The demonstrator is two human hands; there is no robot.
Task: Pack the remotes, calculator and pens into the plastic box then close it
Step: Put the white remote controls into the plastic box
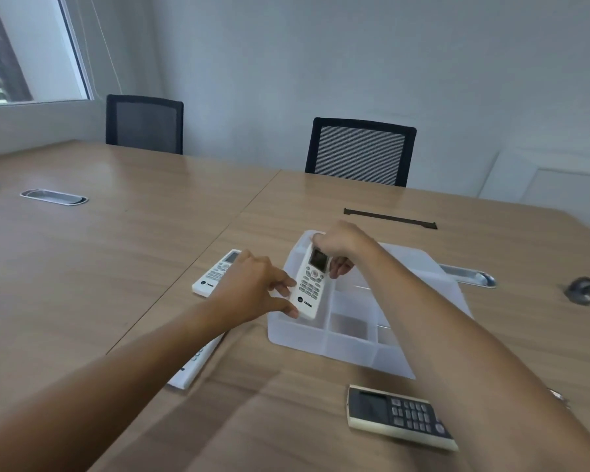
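Observation:
A white remote [310,287] is held tilted over the left compartment of the translucent plastic box [324,338]. My left hand [256,287] pinches its lower end and my right hand [341,247] grips its top end by the screen. A second white remote [215,274] lies on the table left of the box, partly behind my left hand. A third white remote [193,364] lies under my left forearm, mostly hidden. The dark calculator [401,415] lies near the front edge, in front of the box. No pens show clearly.
The box has several empty compartments; its lid [419,264] lies open behind it. Metal cable ports [53,197] [470,274] are set in the wooden table. A small dark round object [581,290] sits at the right. Two black chairs [360,151] stand at the far side.

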